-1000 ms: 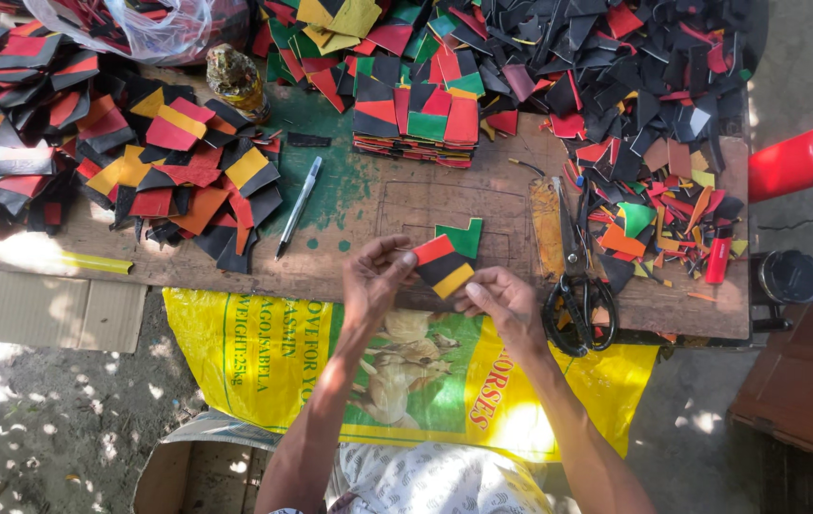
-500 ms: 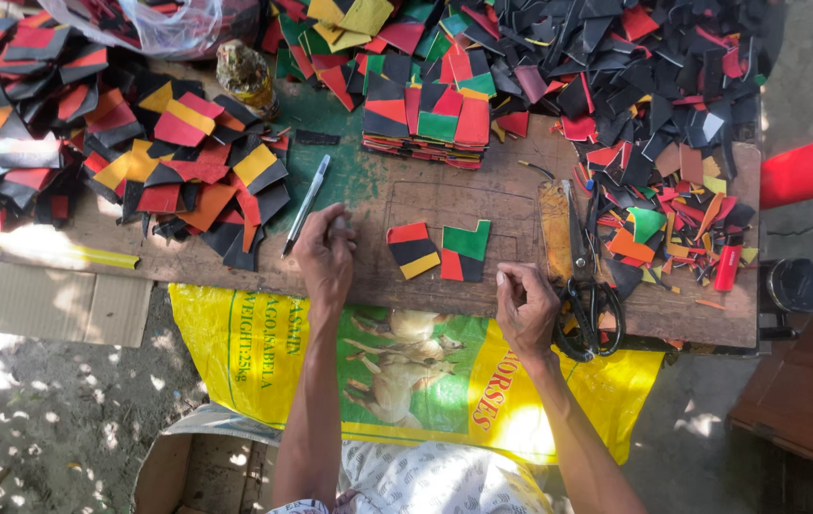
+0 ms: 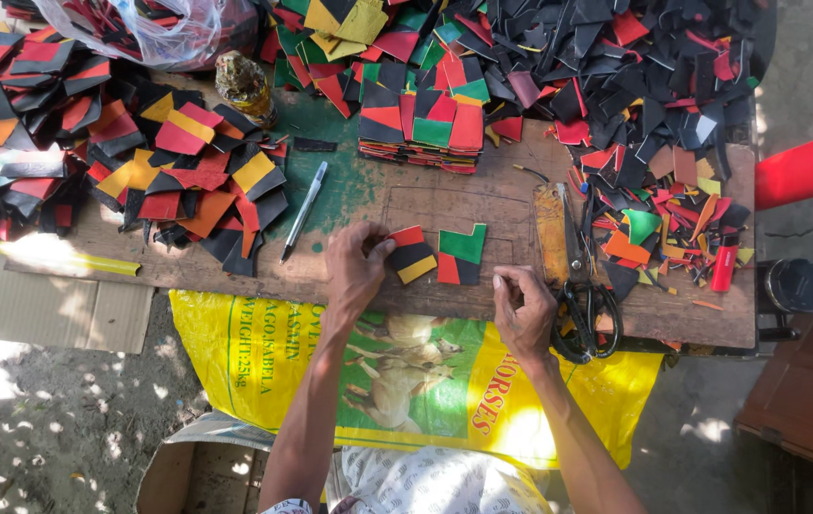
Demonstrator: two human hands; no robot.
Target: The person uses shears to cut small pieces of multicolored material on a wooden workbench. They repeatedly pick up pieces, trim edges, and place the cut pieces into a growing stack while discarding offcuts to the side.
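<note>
At frame centre, the left hand [image 3: 354,271] pinches a red, black and yellow patch [image 3: 410,254] on the wooden workbench [image 3: 482,205]. The right hand [image 3: 523,309] rests loosely curled, holding nothing, just below a green, red and black patch [image 3: 461,255].

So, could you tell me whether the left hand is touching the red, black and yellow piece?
Touching: the head view shows the left hand with its fingertips on the left edge of the red, black and yellow piece.

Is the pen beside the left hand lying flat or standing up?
Lying flat. The pen rests lengthwise on the wooden table, tip angled toward the left hand, not touching it.
</note>
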